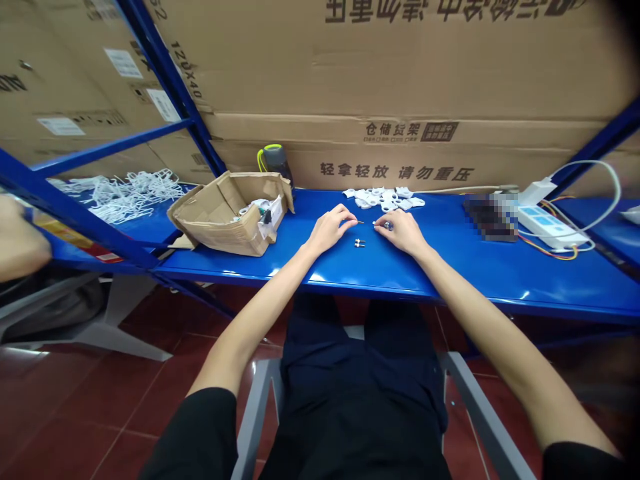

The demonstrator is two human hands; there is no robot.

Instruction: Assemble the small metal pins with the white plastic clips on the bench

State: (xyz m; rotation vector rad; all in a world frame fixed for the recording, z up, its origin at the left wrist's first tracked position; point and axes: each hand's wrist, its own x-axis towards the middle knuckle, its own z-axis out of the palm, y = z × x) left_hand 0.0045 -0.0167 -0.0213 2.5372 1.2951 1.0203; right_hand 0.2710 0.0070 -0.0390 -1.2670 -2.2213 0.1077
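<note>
Here's my left hand, thumb and forefinger pinched narrow on a thin pin that pokes toward my right hand, whose fingertips close on a tiny pale bit, both gripped near their ends, I'd say, so the tips stay in sight. Just nearer me than the gap between my fingers lie two small parts, likely kept there for easy reach, while the white pieces sit beyond my fingertips, seemingly out of my hands' way.
</note>
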